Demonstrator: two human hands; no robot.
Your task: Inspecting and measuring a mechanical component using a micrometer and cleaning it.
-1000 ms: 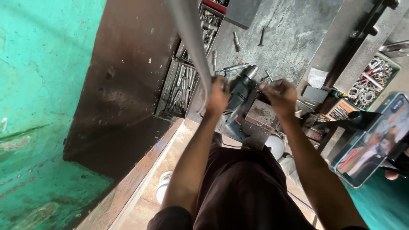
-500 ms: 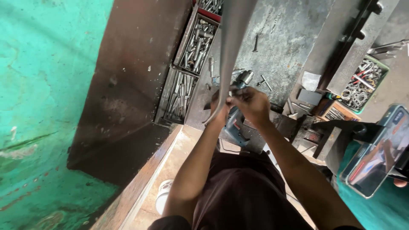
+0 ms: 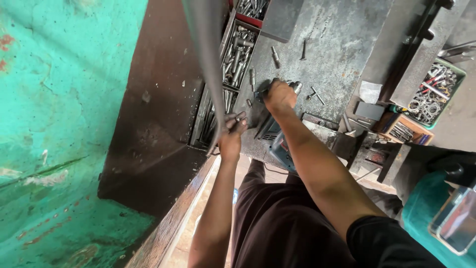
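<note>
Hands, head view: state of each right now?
Left hand: closed around the lower end of the grey metal bar.
Right hand: closed on the blue power tool.

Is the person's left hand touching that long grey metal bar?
Touching. In the head view the left hand wraps its fingers around the lower end of the long grey metal bar, with no gap between them.

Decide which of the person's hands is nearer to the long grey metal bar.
Left. The left hand grips the lower end of the grey metal bar. The right hand is off to its side, resting on the blue power tool on the workbench.
</note>
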